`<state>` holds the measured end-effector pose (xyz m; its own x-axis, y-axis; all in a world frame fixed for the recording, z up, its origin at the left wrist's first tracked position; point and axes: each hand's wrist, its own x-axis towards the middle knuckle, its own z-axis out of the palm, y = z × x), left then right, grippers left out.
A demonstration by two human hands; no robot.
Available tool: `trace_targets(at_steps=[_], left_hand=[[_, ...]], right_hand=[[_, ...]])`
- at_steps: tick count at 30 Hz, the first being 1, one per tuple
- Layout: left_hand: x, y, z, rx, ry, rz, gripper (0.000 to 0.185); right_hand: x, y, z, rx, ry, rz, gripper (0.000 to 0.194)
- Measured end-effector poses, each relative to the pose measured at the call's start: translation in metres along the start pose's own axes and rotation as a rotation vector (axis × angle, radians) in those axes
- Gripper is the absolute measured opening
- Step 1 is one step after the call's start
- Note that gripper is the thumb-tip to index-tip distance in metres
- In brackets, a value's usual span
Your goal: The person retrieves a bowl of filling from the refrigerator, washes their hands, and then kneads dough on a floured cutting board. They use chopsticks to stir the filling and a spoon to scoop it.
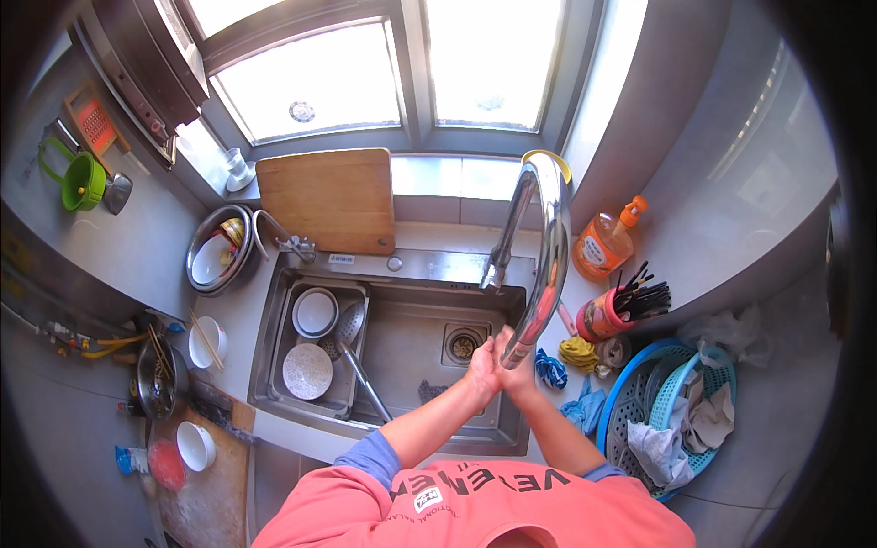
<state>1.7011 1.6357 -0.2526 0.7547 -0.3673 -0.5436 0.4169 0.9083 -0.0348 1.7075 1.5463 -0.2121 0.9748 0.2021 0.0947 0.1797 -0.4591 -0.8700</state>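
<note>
My left hand (485, 363) and my right hand (519, 377) are together over the right side of a stainless steel sink (411, 315). The curved chrome faucet (552, 233) stands between the camera and my hands and hides part of my right hand. How the fingers lie is hard to make out, and no object shows in them. Below and left of my hands is the drain strainer (464, 346). A dark scouring pad (433, 392) lies in the basin near my left forearm.
A steel drainer tray (361, 301) in the sink's left side holds bowls (307, 371) and a slotted ladle (351, 323). Soap bottle (597, 250), chopstick holder (603, 316), cloths (584, 407) and blue baskets (603, 425) stand right. A cutting board (325, 198) leans behind; a wok (161, 394) sits left.
</note>
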Motion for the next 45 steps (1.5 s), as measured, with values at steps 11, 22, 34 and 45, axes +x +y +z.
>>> trace_targets(at_steps=[11,22,34,45], left_hand=[[-0.051,-0.021,0.026,0.377,0.377,0.248,0.043],[-0.026,-0.011,-0.004,0.406,0.350,0.341,0.039],[-0.054,-0.049,0.042,0.558,0.254,0.156,0.046],[-0.059,-0.036,0.048,0.399,0.300,0.103,0.029]], right_hand=[[-0.043,0.011,0.053,0.340,-0.140,0.434,0.064],[-0.040,0.021,0.064,0.494,-0.146,0.536,0.061],[-0.027,0.050,0.026,0.907,-0.086,0.819,0.055],[-0.028,0.016,0.020,0.925,-0.034,0.804,0.067]])
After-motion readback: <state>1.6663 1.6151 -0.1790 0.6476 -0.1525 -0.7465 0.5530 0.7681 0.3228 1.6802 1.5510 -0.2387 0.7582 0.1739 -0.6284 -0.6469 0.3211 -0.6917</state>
